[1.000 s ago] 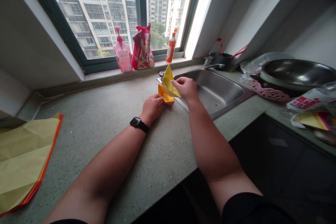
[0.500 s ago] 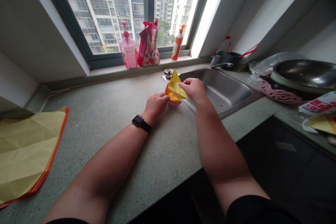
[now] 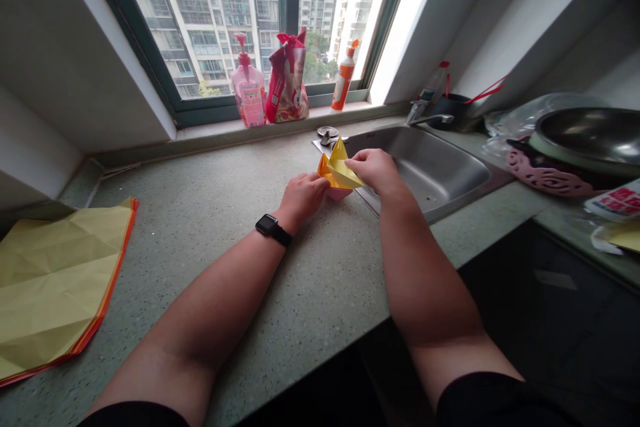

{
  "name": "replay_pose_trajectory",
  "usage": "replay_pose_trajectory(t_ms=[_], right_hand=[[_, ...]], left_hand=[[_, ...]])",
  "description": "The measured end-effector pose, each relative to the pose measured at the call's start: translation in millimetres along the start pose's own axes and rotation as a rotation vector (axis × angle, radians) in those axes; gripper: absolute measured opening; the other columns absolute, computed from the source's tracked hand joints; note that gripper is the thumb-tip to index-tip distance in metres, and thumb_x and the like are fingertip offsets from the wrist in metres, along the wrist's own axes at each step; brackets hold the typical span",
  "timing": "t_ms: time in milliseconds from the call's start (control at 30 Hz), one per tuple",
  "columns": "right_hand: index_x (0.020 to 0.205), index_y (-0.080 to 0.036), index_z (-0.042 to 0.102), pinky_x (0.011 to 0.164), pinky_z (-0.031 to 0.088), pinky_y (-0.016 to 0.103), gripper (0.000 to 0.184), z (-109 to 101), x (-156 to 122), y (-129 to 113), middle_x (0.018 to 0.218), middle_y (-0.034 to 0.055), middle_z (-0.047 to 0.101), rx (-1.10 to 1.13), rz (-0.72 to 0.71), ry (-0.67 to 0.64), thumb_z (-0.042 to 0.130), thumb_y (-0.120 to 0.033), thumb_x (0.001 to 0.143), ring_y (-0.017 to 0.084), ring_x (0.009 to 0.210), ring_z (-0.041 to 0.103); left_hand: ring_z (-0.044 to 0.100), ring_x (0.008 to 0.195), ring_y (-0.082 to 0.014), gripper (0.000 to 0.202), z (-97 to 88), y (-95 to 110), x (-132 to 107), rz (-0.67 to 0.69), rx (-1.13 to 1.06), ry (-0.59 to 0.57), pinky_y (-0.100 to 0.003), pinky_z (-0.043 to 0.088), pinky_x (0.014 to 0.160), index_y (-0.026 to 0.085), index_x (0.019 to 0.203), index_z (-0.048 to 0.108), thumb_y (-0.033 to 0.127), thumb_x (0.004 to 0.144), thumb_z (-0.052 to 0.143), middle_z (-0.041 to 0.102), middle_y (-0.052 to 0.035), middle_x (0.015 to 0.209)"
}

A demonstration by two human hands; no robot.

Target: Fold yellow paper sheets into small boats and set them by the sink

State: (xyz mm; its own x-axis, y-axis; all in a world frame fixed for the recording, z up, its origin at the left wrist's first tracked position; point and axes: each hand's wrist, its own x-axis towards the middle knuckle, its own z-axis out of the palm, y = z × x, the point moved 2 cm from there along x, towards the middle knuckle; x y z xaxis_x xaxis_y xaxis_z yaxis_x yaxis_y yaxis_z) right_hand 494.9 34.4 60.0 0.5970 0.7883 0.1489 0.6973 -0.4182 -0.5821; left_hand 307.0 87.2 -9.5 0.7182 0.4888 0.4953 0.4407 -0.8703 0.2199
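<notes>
Right hand: my right hand [image 3: 373,170] is narrowed, fingertips pinching the yellow flap of the folded paper [image 3: 339,170] from the sink side.
Left hand: my left hand [image 3: 303,199] is curled in a loose fist, its fingers pressed against the orange side of the same piece.
Paper: it stands between my hands with its yellow point up, a pink underside showing, right at the counter's corner by the sink.
Wrist: a black smartwatch [image 3: 270,229] sits on my left wrist.
Counter: my forearms rest over the speckled stone countertop [image 3: 240,280]; a yellow paper sheet [image 3: 60,287], creased and orange-edged, lies far to my left.
Sink: the steel sink [image 3: 425,167] is just beside my right hand, its faucet [image 3: 430,119] beyond.
Sill: a pink pump bottle [image 3: 249,90], a pink bag [image 3: 287,77] and an orange-and-white bottle [image 3: 343,85] stand along it.
Far right: a steel pan [image 3: 590,133] sits on a pink trivet [image 3: 550,177].
</notes>
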Motion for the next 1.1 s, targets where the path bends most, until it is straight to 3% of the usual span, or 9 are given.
replay_pose_trajectory(t_ms=[200,500,700,867,1100], right_hand=[[0.085,-0.02,0.083,0.069,0.047,0.03,0.013,0,2,0,0.084,0.0055,0.08,0.022,0.014,-0.021,0.076,-0.031,0.088,0.021,0.078,0.07],[0.086,-0.02,0.083,0.069,0.047,0.03,0.013,3,6,6,0.085,0.0058,0.081,0.053,0.002,-0.03,0.076,-0.03,0.088,0.021,0.079,0.071],[0.087,-0.021,0.084,0.074,0.052,0.03,0.014,2,3,2,0.089,0.0072,0.082,-0.019,-0.004,-0.024,0.075,-0.031,0.087,0.022,0.083,0.073],[0.09,-0.022,0.086,0.078,0.053,0.03,0.014,2,-2,-4,0.09,0.008,0.083,-0.106,-0.032,-0.025,0.074,-0.028,0.086,0.024,0.088,0.075],[0.092,-0.023,0.086,0.078,0.054,0.031,0.014,7,-4,-10,0.094,0.0095,0.084,-0.211,-0.081,-0.015,0.074,-0.029,0.088,0.026,0.092,0.076]], left_hand=[[0.066,0.099,-0.0238,0.016,4.2,-1,1,0.085,-0.05,0.044,-0.04,0.052,0.098,0.024,0.108,0.077,0.02,0.108,0.061,0.082,-0.005,0.121],[0.067,0.093,-0.024,0.016,6.7,-3,3,0.076,-0.049,0.01,-0.04,0.051,0.096,0.023,0.103,0.075,0.016,0.105,0.061,0.084,-0.0033,0.109],[0.068,0.094,-0.0234,0.017,5.8,-2,2,0.083,-0.057,0.013,-0.039,0.051,0.098,0.023,0.106,0.075,0.014,0.105,0.06,0.084,-0.0022,0.11],[0.068,0.094,-0.0234,0.02,4.5,-1,3,0.081,-0.049,-0.001,-0.039,0.051,0.099,0.022,0.097,0.075,0.012,0.104,0.06,0.083,-0.0042,0.103],[0.068,0.103,-0.0233,0.02,1.7,-3,0,0.051,-0.125,0.04,-0.04,0.054,0.099,0.024,0.102,0.079,0.016,0.105,0.061,0.078,-0.007,0.116]])
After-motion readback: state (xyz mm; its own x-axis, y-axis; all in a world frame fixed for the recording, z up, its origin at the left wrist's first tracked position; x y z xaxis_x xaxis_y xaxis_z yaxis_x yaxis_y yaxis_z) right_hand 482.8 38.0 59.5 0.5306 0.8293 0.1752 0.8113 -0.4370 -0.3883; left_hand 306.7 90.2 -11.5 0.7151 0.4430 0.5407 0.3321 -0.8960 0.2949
